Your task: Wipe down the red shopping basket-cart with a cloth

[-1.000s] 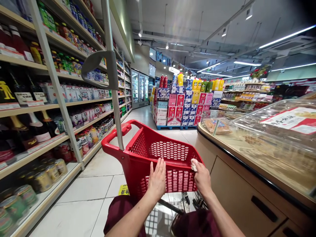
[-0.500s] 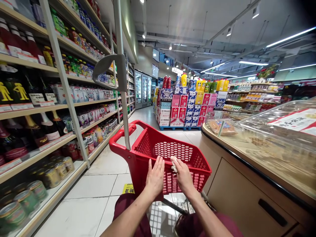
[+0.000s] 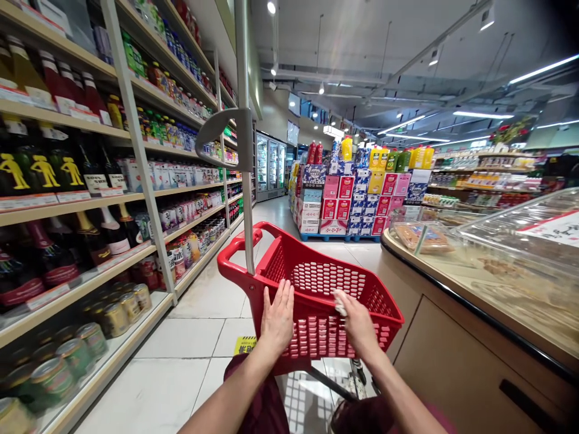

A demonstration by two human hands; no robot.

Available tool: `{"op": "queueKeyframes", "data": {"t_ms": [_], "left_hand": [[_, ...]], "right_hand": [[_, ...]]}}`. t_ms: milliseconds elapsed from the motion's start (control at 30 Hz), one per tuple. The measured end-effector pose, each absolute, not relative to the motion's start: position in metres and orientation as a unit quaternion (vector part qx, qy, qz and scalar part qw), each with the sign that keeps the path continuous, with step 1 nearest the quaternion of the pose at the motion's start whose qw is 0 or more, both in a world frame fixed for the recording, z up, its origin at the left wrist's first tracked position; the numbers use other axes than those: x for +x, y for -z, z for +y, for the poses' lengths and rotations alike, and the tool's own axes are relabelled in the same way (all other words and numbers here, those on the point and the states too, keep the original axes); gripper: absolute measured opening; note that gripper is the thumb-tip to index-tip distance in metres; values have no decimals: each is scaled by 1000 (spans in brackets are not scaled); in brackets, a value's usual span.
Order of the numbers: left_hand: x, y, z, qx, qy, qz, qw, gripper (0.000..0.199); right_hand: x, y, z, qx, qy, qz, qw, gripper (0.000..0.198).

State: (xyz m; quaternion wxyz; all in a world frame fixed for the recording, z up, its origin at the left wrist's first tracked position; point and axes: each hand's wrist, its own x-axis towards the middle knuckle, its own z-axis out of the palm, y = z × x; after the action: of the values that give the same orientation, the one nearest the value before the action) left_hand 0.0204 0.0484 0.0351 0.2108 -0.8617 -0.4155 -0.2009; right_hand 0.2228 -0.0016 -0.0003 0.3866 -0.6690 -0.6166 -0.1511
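A red plastic shopping cart with perforated walls stands right in front of me, its basket bare inside where I can see. My left hand lies flat with fingers stretched out against the near side wall, close to the rim. Farther right, my right hand pinches a crumpled white cloth or tissue at the same rim. A grey metal pole rises from the cart's handle end and carries a grey looped bracket.
Shelves of bottles and cans line the left. A wooden counter with clear covers stands close on the right. Ahead is a pallet stack of drink boxes. A yellow floor sign shows beneath the cart.
My right hand has slid right along the cart's rim with the white cloth or tissue. The left hand stays flat on the near wall. The whole view has shifted slightly.
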Motion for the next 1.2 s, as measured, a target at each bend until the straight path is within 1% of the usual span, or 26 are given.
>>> {"op": "queueKeyframes", "data": {"t_ms": [100, 300, 433, 500, 633, 833, 967, 1033, 1100, 1200], "left_hand": [[18, -36, 48, -859, 199, -422, 211, 64], [9, -42, 50, -852, 209, -422, 228, 66], [-1, -47, 52, -843, 220, -433, 232, 65], [-4, -48, 52, -842, 220, -430, 239, 65], [-15, -52, 54, -838, 231, -425, 254, 67], [-34, -55, 54, -832, 247, -420, 264, 67], [-46, -60, 56, -836, 274, -404, 250, 65], [-59, -70, 63, -810, 304, -439, 244, 63], [-73, -80, 71, -777, 318, -490, 235, 62], [-87, -90, 82, -775, 299, -511, 221, 62]], "right_hand": [[227, 1, -2, -702, 164, -573, 388, 56], [182, -7, 19, -600, 153, -674, 404, 60], [188, -3, 18, -647, 167, -624, 406, 56], [181, -5, 21, -647, 166, -621, 409, 55], [151, -13, 35, -587, 154, -683, 407, 58], [148, -11, 34, -604, 153, -654, 429, 59], [129, -19, 36, -560, 143, -697, 424, 62], [120, -23, 38, -559, 149, -700, 420, 62], [113, -27, 42, -570, 149, -683, 431, 57], [89, -38, 54, -558, 128, -675, 465, 51]]}}
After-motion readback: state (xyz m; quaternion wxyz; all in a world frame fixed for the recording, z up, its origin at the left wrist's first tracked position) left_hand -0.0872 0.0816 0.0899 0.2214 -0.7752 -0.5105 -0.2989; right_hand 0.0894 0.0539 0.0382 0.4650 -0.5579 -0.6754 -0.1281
